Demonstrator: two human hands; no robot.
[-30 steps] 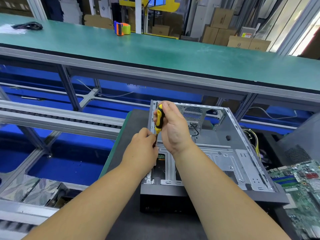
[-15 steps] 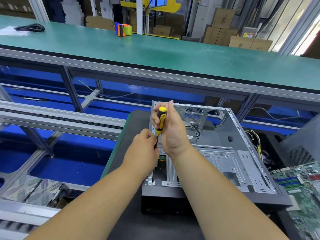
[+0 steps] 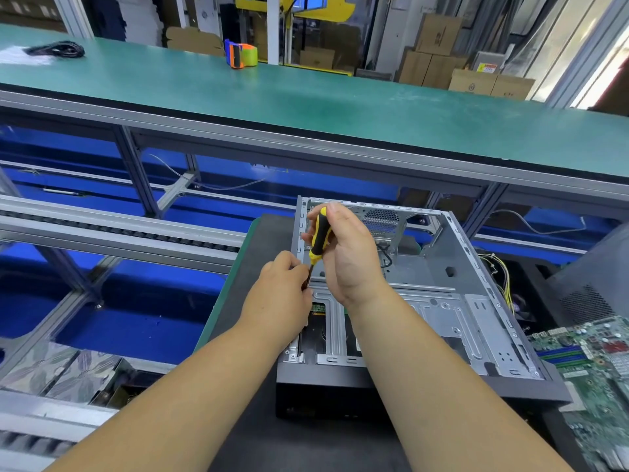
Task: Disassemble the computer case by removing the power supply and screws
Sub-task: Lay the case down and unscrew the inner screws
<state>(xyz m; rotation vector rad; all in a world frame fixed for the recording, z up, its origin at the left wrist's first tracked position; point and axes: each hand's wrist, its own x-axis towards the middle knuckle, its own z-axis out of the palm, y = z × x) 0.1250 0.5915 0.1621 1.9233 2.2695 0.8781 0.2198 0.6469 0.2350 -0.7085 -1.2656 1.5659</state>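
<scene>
An open grey computer case lies on its side on a dark mat. My right hand grips the yellow and black handle of a screwdriver, held upright over the case's left wall. My left hand pinches the screwdriver's shaft near the tip, just below the handle. The tip and any screw are hidden behind my left fingers. Inside the case a black cable runs below a perforated vent. No power supply shows inside the case.
A green motherboard lies at the right, beside a dark perforated panel. Yellow wires hang behind the case's right side. A long green bench carries a tape dispenser and a black cord. Roller rails run left.
My right hand has shifted slightly round the screwdriver handle. Both hands stay at the same spot on the case's left wall.
</scene>
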